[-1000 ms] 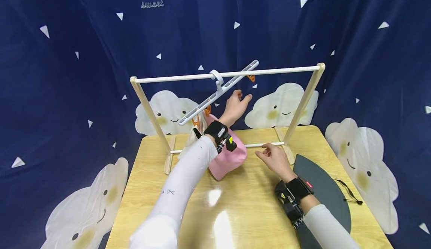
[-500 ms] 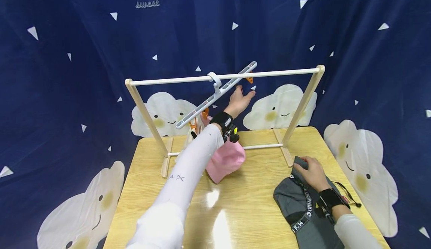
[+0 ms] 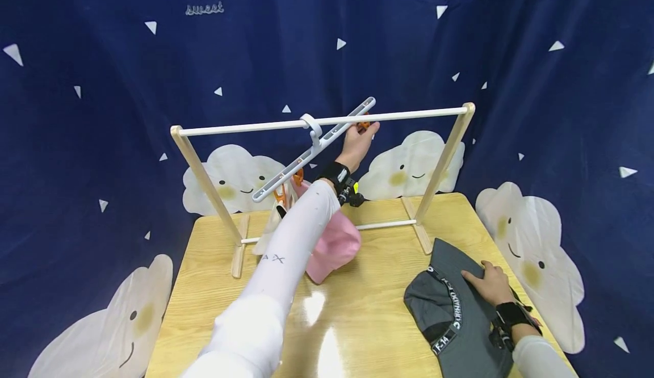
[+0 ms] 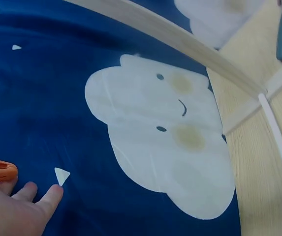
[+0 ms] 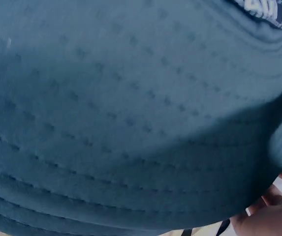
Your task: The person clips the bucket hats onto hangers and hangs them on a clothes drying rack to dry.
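My left hand (image 3: pixel 355 144) reaches up under the right end of a pale grey clip hanger (image 3: pixel 311 152). Its fingers touch an orange clip (image 3: pixel 363 124) there; in the left wrist view the thumb stands away from that clip (image 4: pixel 0 170). My right hand (image 3: pixel 491 285) grips the brim edge of a dark grey bucket hat (image 3: pixel 470 332) on the table's right side. In the right wrist view, the thumb lies over the stitched brim (image 5: pixel 131 113) and fingers (image 5: pixel 268 216) curl at its edge. A pink hat (image 3: pixel 334 247) hangs below the hanger, partly behind my left arm.
The hanger hooks over the white top rod (image 3: pixel 409 116) of a wooden rack (image 3: pixel 204 179) on the table (image 3: pixel 378 304). Two more orange clips (image 3: pixel 298 177) hold the pink hat and a cream cloth item (image 3: pixel 265 236). A dark blue curtain (image 3: pixel 245 60) hangs behind.
My right hand has moved from bare table beside the rack to the grey hat, turning its crown and lettered band into view. My left hand has risen to the orange clip.
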Motion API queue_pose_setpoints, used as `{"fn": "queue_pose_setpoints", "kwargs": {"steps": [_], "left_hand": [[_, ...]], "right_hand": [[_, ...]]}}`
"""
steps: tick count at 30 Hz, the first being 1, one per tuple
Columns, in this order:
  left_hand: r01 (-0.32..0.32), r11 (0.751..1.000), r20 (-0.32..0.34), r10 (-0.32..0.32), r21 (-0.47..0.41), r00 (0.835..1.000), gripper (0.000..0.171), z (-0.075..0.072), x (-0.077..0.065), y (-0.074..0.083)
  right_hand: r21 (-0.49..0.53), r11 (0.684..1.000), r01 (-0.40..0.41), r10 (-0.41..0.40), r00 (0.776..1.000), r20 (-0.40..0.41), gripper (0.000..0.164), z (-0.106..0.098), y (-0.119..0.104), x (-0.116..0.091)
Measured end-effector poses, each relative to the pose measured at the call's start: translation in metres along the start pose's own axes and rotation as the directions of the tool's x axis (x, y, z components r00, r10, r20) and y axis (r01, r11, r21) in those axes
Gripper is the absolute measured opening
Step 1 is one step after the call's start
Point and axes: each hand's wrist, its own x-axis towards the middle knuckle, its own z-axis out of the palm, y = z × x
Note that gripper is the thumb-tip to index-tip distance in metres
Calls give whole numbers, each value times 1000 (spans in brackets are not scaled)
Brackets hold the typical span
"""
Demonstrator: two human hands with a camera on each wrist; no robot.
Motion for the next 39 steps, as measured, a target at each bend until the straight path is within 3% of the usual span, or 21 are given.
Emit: {"fn": "queue_pose_setpoints", "kwargs": {"steps": [4, 7, 10, 14, 18, 22, 28, 35, 39], "left_hand": [[0, 999, 25, -1, 35, 1000, 34, 5, -1, 2], [-17, 1000, 6, 17, 14, 1000, 32, 5, -2, 4], [-15, 1000, 17, 16, -15, 1000, 31, 6, -3, 5], [-7, 1000, 19, 7, -3, 1000, 22, 10, -6, 7], [-21, 984, -47, 30, 177, 998, 20, 15, -9, 11], [19, 959, -144, 23, 282, 989, 37, 21, -12, 15], [90, 974, -232, -40, 208, 972, 47, 28, -19, 23], [121, 937, -299, -19, 328, 954, 56, 28, -23, 29], [161, 925, -316, -47, 345, 948, 56, 27, -28, 28]], "right_hand": [[6, 998, -68, 69, 997, -33, 98, 7, 13, -3], [26, 992, -124, 124, 992, 4, 105, 7, 15, 3], [52, 987, -150, 147, 987, 63, 101, 3, 12, 7], [133, 982, -134, 120, 987, 110, 69, -1, 6, 4], [226, 967, -120, 90, 986, 140, 54, 0, -7, -1], [225, 972, -60, 36, 993, 109, 52, -2, -24, -3], [217, 975, 38, -67, 989, 130, 42, -3, -47, -6], [251, 967, 38, -73, 989, 132, 39, -4, -71, -15], [277, 960, 52, -97, 983, 153, 44, -4, -79, -21]]}}
